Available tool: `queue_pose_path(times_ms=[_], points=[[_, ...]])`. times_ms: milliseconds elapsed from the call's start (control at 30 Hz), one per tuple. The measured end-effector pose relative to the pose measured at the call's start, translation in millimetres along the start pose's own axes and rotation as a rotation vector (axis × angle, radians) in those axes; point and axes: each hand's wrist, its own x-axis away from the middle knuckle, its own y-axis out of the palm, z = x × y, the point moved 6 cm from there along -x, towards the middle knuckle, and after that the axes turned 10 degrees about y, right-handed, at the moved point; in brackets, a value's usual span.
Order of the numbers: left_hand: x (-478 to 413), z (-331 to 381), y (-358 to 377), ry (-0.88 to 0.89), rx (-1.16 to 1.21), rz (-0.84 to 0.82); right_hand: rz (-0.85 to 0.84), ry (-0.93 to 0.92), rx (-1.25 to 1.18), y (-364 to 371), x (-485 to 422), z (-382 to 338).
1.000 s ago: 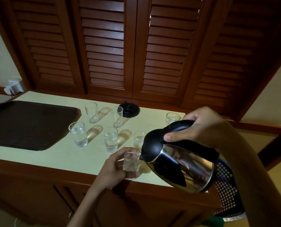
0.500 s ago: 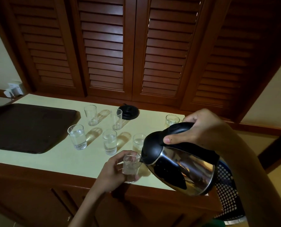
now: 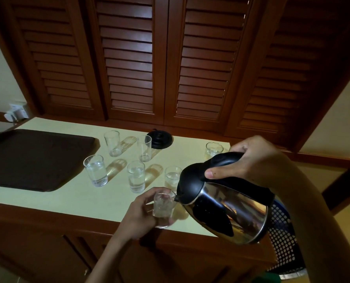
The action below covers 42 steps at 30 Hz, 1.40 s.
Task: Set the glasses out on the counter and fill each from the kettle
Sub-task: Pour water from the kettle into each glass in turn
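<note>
The small clear glass (image 3: 163, 207), partly filled, sits at the near edge of the surface (image 3: 78, 199), with the left hand's (image 3: 141, 217) fingers wrapped round it. The kettle (image 3: 227, 203), its handle clenched in the right hand's (image 3: 257, 158) fingers, tips its spout to the rim, so pouring seems under way. The next move is probably to level the kettle before the glass overflows, then move on to the back glasses (image 3: 112, 142), which look unfilled.

**Steel, glass and varnished wood**

Your kettle (image 3: 231, 213) has a mirror-bright steel body, with a smooth black plastic lid and handle. The glass (image 3: 163, 207) at its spout is clear and smooth, as are the other glasses (image 3: 136, 176). The counter (image 3: 78, 199) looks matt and pale, the tray (image 3: 33, 158) dark and dull. The shutters (image 3: 129, 58) are glossy varnished wood. The basket (image 3: 282, 242) is perforated plastic.
</note>
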Motion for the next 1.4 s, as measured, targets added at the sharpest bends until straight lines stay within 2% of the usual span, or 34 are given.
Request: queue_pose_path(times_ms=[400,567,767,900,1167,1400], points=[[1.5,2.6,0.7,0.024,-0.034,0.007,0.014,0.046,-0.068,-1.8,5.7,12.6],[1.5,3.9,-0.6,0.034,-0.036,0.008,0.005,0.088,-0.162,-4.0,8.4,24.9],[-3.2,15.1,-5.7,0.028,-0.022,0.025,0.081,-0.028,-0.369,-14.0,13.8,42.6],[-16.0,32.7,-19.3,0.020,-0.025,0.068,0.168,-0.014,-0.499,-24.3,15.1,65.6],[-92.5,107.6,-23.6,0.124,-0.091,0.093,0.279,0.042,-0.589,-46.0,18.3,89.3],[-184.5,76.1,-9.3,0.051,-0.138,0.114,0.322,0.060,-0.661,-53.4,15.7,98.4]])
